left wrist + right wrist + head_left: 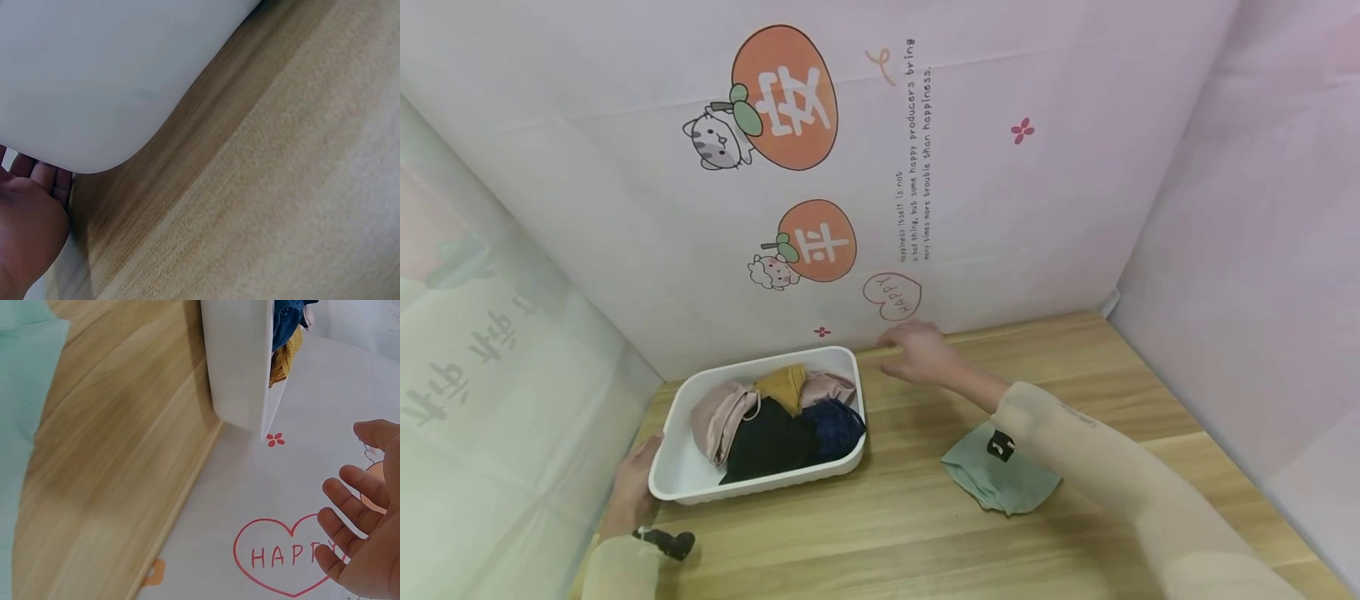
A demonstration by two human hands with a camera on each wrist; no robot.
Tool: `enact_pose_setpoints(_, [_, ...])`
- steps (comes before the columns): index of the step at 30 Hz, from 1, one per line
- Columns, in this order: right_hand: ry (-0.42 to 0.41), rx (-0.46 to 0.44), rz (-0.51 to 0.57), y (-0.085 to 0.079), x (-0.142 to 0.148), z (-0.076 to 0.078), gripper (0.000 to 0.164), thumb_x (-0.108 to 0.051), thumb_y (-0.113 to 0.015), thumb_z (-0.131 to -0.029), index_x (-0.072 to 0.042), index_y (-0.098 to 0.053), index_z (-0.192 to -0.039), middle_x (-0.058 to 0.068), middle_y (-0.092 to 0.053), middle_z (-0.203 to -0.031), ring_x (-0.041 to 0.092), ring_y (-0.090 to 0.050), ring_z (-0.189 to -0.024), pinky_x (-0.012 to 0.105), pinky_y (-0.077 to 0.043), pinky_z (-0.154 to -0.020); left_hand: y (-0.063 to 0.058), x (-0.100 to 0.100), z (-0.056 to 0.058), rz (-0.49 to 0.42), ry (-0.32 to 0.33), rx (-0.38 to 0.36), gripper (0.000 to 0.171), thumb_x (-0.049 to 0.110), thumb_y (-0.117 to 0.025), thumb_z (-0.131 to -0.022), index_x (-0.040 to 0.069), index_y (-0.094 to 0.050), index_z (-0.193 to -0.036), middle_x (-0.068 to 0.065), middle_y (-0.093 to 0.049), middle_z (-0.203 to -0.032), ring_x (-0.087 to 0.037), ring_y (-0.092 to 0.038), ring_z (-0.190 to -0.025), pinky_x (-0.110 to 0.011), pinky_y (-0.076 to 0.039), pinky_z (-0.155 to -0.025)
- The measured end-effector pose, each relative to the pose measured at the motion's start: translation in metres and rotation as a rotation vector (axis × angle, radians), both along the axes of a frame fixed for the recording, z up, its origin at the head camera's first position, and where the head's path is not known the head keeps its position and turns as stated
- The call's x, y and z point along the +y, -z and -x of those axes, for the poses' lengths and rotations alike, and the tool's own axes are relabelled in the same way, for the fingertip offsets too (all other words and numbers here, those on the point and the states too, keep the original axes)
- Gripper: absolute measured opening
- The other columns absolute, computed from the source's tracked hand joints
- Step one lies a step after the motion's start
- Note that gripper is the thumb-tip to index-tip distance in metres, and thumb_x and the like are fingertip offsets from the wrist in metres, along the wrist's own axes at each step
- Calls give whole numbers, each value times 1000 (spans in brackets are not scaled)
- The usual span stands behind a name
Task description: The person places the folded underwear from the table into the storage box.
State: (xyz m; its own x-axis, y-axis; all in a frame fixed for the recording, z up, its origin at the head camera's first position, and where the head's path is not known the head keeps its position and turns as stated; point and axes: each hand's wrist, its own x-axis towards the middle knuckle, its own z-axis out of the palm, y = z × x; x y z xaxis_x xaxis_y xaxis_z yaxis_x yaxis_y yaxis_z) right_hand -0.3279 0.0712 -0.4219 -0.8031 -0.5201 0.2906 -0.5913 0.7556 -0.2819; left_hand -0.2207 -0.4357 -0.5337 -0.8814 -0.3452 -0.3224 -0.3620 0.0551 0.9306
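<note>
A white plastic basin sits toward the back left of the wooden table. Inside lie folded soft garments: a pink satin one, a black one, a navy one, a mustard one and another pink one. Against the basin's left end rests my left hand, its fingers partly hidden behind the wall in the left wrist view. My right hand hovers beyond the basin's right end, holding nothing, its fingers spread and loosely bent.
A pale green folded garment lies on the wooden table, partly under my right forearm. A printed white cloth wall rises along the table's back edge. More cloth hangs at the left and right.
</note>
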Motion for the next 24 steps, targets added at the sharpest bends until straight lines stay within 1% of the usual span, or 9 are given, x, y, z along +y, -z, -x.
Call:
enact_pose_setpoints(5, [18, -9, 10, 2, 8, -5, 42, -42, -72, -87, -17, -70, -121, 1, -73, -112, 23, -61, -110, 47, -50, -95, 0, 0, 0, 0, -19, 5, 82, 59, -60, -93, 14, -34, -155, 35, -60, -91, 12, -57, -92, -9, -52, -81])
enact_pose_setpoints(9, [28, -14, 15, 4, 15, -8, 43, -41, -74, -86, -16, -70, -121, 3, -73, -112, 24, -62, -109, 48, -50, -96, 1, -1, 0, 3, -23, 12, 77, 57, -61, -93, 15, -38, -153, 35, -62, -90, 10, -58, -91, -10, -52, -81])
enact_pose_setpoints(14, [31, -13, 14, 8, 24, -9, 45, -41, -74, -87, -14, -69, -122, 3, -73, -113, 25, -62, -111, 49, -50, -100, 3, -2, 2, -55, -19, 38, 70, 54, -61, -95, 19, -41, -152, 32, -66, -92, 8, -61, -91, -13, -54, -81])
enact_pose_setpoints(16, [33, -15, 16, 10, 28, -10, 44, -41, -73, -88, -14, -69, -122, 3, -73, -113, 25, -62, -111, 49, -50, -101, 3, -2, 3, -82, -18, 47, 69, 52, -62, -95, 18, -40, -152, 31, -67, -93, 7, -62, -92, -13, -55, -82])
enact_pose_setpoints(20, [27, -20, 30, 11, 36, -12, 43, -40, -73, -88, -13, -70, -121, 4, -74, -113, 26, -63, -111, 48, -50, -101, 2, -2, 4, -89, -20, 37, 72, 52, -62, -95, 17, -37, -154, 32, -66, -93, 8, -62, -91, -13, -55, -82])
enact_pose_setpoints(24, [26, -22, 26, 13, 43, -13, 44, -40, -73, -88, -13, -70, -122, 4, -74, -113, 26, -63, -112, 47, -49, -104, 2, -1, 3, -102, -20, 29, 77, 51, -61, -96, 13, -31, -156, 33, -64, -92, 8, -62, -92, -12, -55, -83])
